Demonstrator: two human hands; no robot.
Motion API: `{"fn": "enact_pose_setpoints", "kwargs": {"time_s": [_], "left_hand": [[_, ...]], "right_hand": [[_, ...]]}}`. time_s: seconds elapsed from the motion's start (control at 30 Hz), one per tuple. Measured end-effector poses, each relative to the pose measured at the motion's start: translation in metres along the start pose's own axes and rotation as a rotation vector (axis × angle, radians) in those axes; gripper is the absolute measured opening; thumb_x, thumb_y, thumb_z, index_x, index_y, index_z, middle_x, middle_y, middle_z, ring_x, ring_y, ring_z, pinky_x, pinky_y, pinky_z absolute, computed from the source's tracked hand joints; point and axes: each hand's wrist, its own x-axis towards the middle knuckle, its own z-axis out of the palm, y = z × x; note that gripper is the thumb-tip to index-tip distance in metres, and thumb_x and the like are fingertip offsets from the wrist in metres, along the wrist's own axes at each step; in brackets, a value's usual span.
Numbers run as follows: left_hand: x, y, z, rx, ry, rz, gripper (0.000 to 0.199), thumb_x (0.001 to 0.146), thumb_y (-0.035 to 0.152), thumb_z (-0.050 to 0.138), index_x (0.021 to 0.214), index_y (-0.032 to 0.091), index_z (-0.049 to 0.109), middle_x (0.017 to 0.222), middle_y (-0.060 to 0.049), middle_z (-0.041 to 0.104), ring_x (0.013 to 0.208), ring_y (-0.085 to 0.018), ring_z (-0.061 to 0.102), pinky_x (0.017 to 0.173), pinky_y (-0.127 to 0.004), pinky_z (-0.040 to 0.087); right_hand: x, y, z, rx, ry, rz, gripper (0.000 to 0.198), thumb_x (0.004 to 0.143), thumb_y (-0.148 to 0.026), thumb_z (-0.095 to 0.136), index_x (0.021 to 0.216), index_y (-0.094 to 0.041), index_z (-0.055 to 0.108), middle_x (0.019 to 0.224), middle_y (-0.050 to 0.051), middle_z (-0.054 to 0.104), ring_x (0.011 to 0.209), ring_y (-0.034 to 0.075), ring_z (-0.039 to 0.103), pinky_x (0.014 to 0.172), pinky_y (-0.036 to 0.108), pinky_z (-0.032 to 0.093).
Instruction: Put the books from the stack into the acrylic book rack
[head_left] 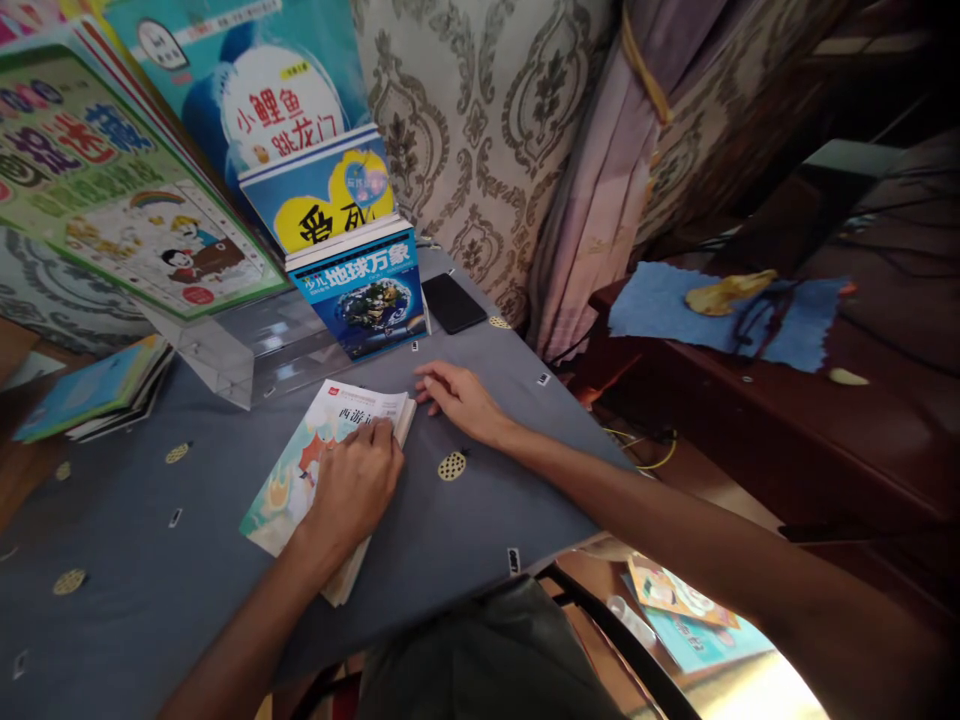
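While resting bent fingers of the left hand [358,475] on the cover of one paperback [296,478], flat on the surface [187,570], cannot tell whether also gripping its edge; holds the right hand [456,400] just beside it, fingers relaxed, around nothing. Could skew the paperback by pressing unevenly, or tip the Earth book [375,300] by bumping it. Counts one paperback, one phone [456,304], one clear stand [225,365], at least four upright books [334,190] including the Earth one, one blue cloth [649,312].
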Motion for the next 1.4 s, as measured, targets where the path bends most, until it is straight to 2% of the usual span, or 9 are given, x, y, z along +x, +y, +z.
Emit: {"fn": "enact_pose_setpoints", "kwargs": {"time_s": [0.2,0.37,0.53,0.67,0.77,0.9,1.07,1.23,1.4], "left_hand": [[-0.001,0.001,0.004,0.014,0.011,0.007,0.025,0.100,0.023,0.042,0.107,0.015,0.065,0.100,-0.012,0.073,0.090,-0.027,0.072,0.069,-0.033,0.052],[-0.003,0.004,0.009,0.065,0.019,0.046,0.029,0.100,0.025,0.045,0.119,0.011,0.061,0.108,-0.015,0.070,0.099,-0.029,0.069,0.071,-0.036,0.055],[-0.001,0.007,0.007,0.093,-0.014,0.054,0.034,0.100,0.019,0.041,0.127,0.008,0.055,0.107,-0.017,0.069,0.102,-0.030,0.069,0.072,-0.036,0.056],[0.001,0.006,0.001,0.057,-0.079,0.042,0.030,0.100,0.019,0.039,0.121,0.010,0.058,0.105,-0.015,0.071,0.101,-0.030,0.070,0.072,-0.036,0.056],[0.001,0.003,-0.002,0.029,-0.072,0.039,0.027,0.100,0.019,0.039,0.117,0.013,0.059,0.102,-0.014,0.072,0.098,-0.029,0.072,0.071,-0.035,0.055],[0.000,0.000,0.001,0.020,-0.036,0.052,0.027,0.100,0.020,0.040,0.118,0.013,0.059,0.101,-0.013,0.073,0.097,-0.029,0.072,0.070,-0.033,0.055],[0.000,0.003,0.003,0.029,-0.042,0.035,0.028,0.100,0.020,0.040,0.118,0.013,0.061,0.104,-0.015,0.072,0.097,-0.028,0.072,0.070,-0.034,0.056],[-0.001,0.008,0.006,0.065,-0.034,0.039,0.029,0.101,0.021,0.038,0.111,0.012,0.063,0.106,-0.016,0.070,0.102,-0.030,0.070,0.072,-0.037,0.058],[-0.012,-0.004,0.012,-0.009,0.046,0.119,0.031,0.099,0.031,0.052,0.123,0.013,0.060,0.125,-0.018,0.067,0.117,-0.031,0.065,0.088,-0.042,0.058]], "right_hand": [[0.000,0.001,0.000,0.012,-0.001,-0.002,0.022,0.094,-0.019,0.047,0.109,-0.018,0.063,0.092,0.006,0.069,0.070,0.013,0.070,0.057,0.023,0.058],[0.000,0.000,0.000,0.020,-0.003,-0.007,0.023,0.094,-0.019,0.047,0.110,-0.018,0.063,0.092,0.006,0.069,0.073,0.013,0.071,0.057,0.023,0.058],[-0.002,-0.001,-0.001,0.007,-0.009,-0.008,0.023,0.096,-0.021,0.046,0.111,-0.018,0.063,0.094,0.007,0.071,0.072,0.013,0.071,0.059,0.025,0.060],[-0.002,0.000,-0.001,0.008,0.006,-0.028,0.023,0.097,-0.025,0.046,0.111,-0.018,0.063,0.095,0.006,0.071,0.075,0.014,0.072,0.059,0.025,0.060],[-0.001,-0.001,-0.002,0.015,0.025,-0.043,0.023,0.097,-0.029,0.048,0.110,-0.018,0.063,0.094,0.007,0.071,0.077,0.015,0.073,0.057,0.024,0.059],[-0.002,-0.007,-0.001,0.004,0.066,-0.095,0.024,0.097,-0.031,0.046,0.110,-0.019,0.063,0.093,0.006,0.072,0.073,0.015,0.071,0.057,0.025,0.058],[-0.010,-0.019,0.000,-0.060,0.122,-0.230,0.029,0.100,-0.030,0.041,0.116,-0.017,0.062,0.099,0.008,0.072,0.083,0.017,0.071,0.063,0.027,0.057],[-0.014,-0.022,-0.001,-0.408,-0.088,-0.405,0.025,0.099,-0.023,0.045,0.113,-0.017,0.065,0.099,0.008,0.073,0.089,0.019,0.069,0.081,0.033,0.054],[-0.014,-0.020,-0.001,-0.568,-0.159,-0.427,0.023,0.099,-0.021,0.045,0.108,-0.018,0.066,0.102,0.009,0.074,0.093,0.020,0.069,0.082,0.032,0.052]]}}
